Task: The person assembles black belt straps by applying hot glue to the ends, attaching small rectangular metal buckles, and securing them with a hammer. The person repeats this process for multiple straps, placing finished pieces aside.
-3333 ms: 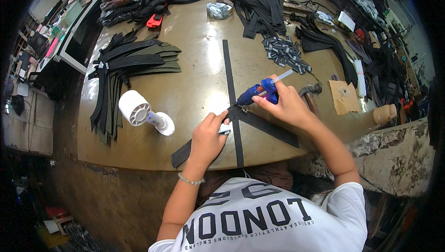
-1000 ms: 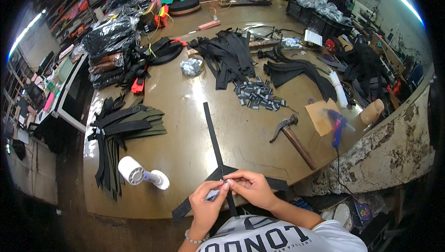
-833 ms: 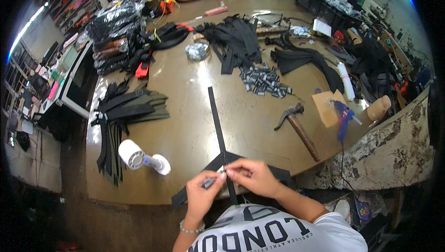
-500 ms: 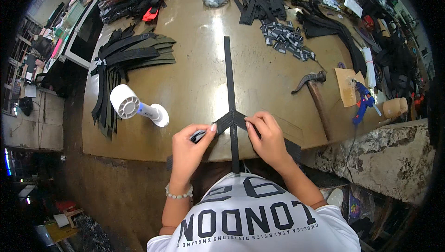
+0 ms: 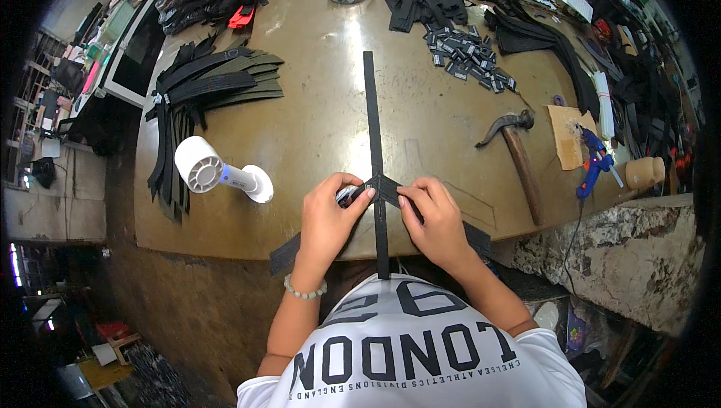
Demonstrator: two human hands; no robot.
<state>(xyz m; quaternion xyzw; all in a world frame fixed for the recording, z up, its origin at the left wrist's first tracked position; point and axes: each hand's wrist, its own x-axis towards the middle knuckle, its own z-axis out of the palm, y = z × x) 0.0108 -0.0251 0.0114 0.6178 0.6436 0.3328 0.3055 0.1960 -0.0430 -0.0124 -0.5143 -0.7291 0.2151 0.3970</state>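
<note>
"Well, where is the bent black strap [image 5: 388, 189] found?"

"On the counter [image 5: 300, 130], near its front edge; its bend is met by the straight black strap [image 5: 372, 115]."

"And how is each grip seen?"

"Both are closed; by the left hand [image 5: 324, 213], the strap is pinched beside the bend, with a small grey-and-white piece [image 5: 346, 195] also held; by the right hand [image 5: 434, 220], the other side is pinched; the hammer [image 5: 521, 168] and the blue glue gun [image 5: 595, 168] are placed farther to the right."

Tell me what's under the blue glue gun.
The glue gun has its nozzle end over brown cardboard; tabletop shows beside its handle; whatever lies directly beneath its body is covered.
</note>
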